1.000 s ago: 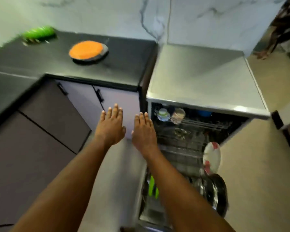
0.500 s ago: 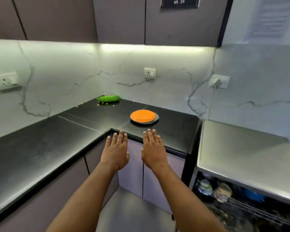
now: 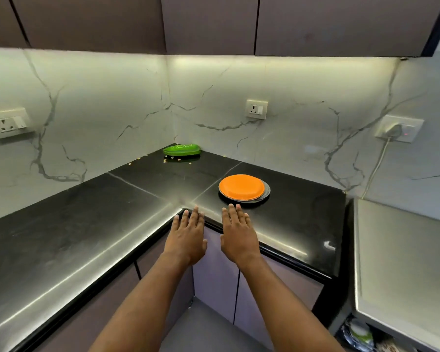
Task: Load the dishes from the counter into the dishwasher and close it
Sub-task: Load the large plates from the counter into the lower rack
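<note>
Head view: your left hand (image 3: 186, 237) and right hand (image 3: 238, 235) are centre frame, side by side, palms down. Fingers are straight and close together, holding nothing. Fingertips reach over the front edge of the black counter (image 3: 87, 237); can't tell if they touch it. The orange plate (image 3: 241, 186) is just above your right hand, stacked on a grey plate (image 3: 266, 193) whose rim shows on the right. The green plate (image 3: 182, 150) is in the back corner, upper centre, well apart from both hands, with crumbs (image 3: 165, 161) beside it. The dishwasher (image 3: 404, 250) is at the right edge, with loaded dishes (image 3: 358, 332) visible at the lower right corner.
</note>
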The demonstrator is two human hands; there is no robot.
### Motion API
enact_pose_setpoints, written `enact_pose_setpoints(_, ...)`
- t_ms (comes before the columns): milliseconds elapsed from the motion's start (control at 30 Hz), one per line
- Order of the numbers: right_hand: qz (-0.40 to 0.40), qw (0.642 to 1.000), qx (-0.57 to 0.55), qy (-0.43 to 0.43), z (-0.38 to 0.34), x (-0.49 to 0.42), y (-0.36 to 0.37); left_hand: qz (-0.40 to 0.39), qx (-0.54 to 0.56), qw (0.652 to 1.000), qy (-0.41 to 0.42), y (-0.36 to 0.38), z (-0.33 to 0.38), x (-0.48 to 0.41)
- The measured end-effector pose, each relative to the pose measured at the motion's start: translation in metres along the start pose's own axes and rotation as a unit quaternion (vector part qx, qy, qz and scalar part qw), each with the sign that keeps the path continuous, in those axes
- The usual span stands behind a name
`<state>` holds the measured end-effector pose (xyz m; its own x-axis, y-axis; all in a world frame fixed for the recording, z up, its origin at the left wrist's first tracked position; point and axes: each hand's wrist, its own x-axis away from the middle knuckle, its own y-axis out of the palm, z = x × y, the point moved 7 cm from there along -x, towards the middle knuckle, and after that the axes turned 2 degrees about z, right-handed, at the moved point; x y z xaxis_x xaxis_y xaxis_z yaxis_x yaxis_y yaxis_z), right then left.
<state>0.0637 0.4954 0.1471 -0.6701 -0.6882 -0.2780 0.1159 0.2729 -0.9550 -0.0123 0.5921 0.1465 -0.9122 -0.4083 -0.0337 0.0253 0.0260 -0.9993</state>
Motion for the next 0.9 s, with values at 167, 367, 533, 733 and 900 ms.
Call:
enact_pose_setpoints(167, -0.035, 0.999, 0.005, -0.001, 0.033, -0.053, 0.034, -0.053, 0.015, 0.998, -0.016, 0.038, -0.008, -0.061)
enact_pose_setpoints(367, -0.068, 0.997, 0.020, 0.020, 0.077, -0.097, 0.062, -0.130, 0.018, 0.991, 0.003, 0.082, -0.008, -0.122)
enact_pose_setpoints(533, -0.108, 0.991, 0.060, 0.045, 0.112, -0.133, 0.079, -0.168, 0.024, 0.984, 0.043, 0.107, -0.004, -0.179)
enact_pose_setpoints(733, -0.141, 0.983, 0.094, 0.069, 0.129, -0.187, 0.101, -0.208, 0.047, 0.975, 0.064, 0.135, -0.019, -0.254)
enact_pose_setpoints(900, -0.155, 0.977, 0.119, 0.086, 0.128, -0.231, 0.127, -0.294, 0.024, 0.950, 0.103, 0.163, -0.027, -0.299)
